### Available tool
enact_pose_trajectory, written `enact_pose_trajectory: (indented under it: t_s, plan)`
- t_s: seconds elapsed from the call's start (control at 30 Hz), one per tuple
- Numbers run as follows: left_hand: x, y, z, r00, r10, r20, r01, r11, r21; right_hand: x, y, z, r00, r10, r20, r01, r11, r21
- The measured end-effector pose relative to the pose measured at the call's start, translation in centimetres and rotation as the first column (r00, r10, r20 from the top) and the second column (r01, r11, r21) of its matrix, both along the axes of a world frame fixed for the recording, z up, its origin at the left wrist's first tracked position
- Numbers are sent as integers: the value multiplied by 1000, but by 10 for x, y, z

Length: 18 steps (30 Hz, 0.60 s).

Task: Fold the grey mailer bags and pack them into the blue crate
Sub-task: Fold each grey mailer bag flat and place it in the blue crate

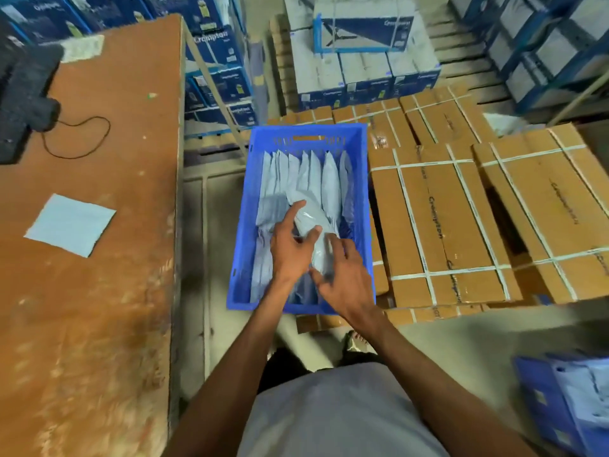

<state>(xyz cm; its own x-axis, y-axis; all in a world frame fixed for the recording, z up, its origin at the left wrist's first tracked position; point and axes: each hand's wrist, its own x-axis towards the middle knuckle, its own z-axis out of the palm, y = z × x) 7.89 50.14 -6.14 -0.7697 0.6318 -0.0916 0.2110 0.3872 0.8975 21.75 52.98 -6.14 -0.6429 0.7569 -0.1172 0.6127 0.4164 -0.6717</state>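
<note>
Looking down from the head camera, a blue crate (242,225) is seen on the floor, and everything else is placed by it. Inside the crate, folded grey mailer bags (316,174) are stood on edge in a row along its far half. A further grey mailer bag (311,225) is held over the crate's middle. The left hand (290,249) is laid on that bag with fingers nearly straight and spread, the thumb set against the plastic. The right hand (342,275) is placed at the bag's near edge with fingers loosely bent over it; whether it is gripped cannot be told. Left of the crate, a flat grey bag (71,224) is laid on a wooden table (99,324). Right of the crate, strapped brown cartons (445,225) are stacked.
</note>
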Motion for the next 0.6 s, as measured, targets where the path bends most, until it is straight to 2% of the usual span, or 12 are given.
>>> enact_pose_trajectory:
  t_s: [0.1,0.27,0.6]
  plan:
    - [-6,19,-6,989,-146,10,146,989,-27,-5,11,-2,997,-70,31,70,998,2]
    - [-25,49,-13,958,-285,-8,285,958,-8,-19,24,-7,974,-171,146,159,983,94]
    - [-38,66,-3,905,-419,71,418,908,34,-44,14,-3,893,-422,159,401,904,147]
